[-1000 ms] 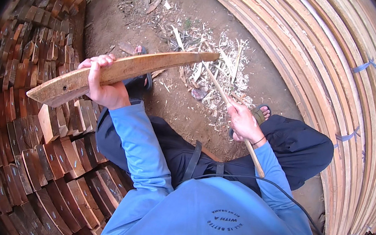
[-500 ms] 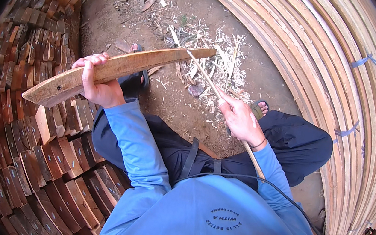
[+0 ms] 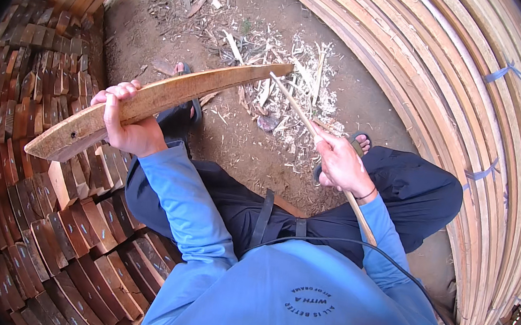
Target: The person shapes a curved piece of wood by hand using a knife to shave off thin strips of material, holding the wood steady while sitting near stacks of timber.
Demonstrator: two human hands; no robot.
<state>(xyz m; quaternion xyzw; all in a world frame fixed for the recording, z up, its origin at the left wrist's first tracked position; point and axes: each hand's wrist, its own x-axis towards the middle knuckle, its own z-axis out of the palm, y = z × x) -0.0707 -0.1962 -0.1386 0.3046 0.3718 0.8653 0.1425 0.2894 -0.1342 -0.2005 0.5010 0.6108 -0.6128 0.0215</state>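
Over a dirt floor (image 3: pixel 237 140) strewn with shavings (image 3: pixel 295 83), the person sits with legs in dark trousers (image 3: pixel 398 191) and sandalled feet set apart. Left hand (image 3: pixel 126 125) is clenched around a curved plank (image 3: pixel 158 103), fingers wrapped over its upper edge, gripping it nearer the blunt near end; the plank slants up and away to the right, its pointed far tip held in the air above the shavings. Right hand (image 3: pixel 340 165) is closed on a thin stick (image 3: pixel 296 105), which runs from behind the wrist, along the forearm, up to the plank's tip, where its far end touches or nearly touches the wood; which of the two cannot be told. Both sleeves are blue, and a black cable (image 3: pixel 353 247) loops across the back of the blue top. To the left, short reddish wood blocks (image 3: pixel 25 200) stand packed in rows. To the right, long pale slats (image 3: pixel 471 122) lie stacked in a curving bank, some tied with bluish strips (image 3: pixel 499 71).
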